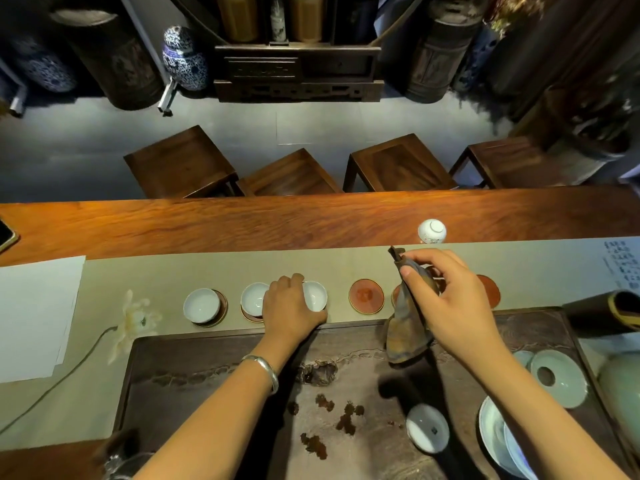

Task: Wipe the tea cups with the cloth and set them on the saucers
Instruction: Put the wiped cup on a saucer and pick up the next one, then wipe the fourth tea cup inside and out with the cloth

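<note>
Left hand (289,306) grips third cup (315,295); right hand (446,299) pinches cloth (408,327).

Both forearms are bare from the bottom edge of the view up to the wrists, with no sleeve showing on either. The left wrist wears a plain, smooth, silver-coloured metal bangle (265,370), rounded in section and slightly loose. The left hand (291,308) and right hand (446,299) are ungloved, with short nails.
</note>
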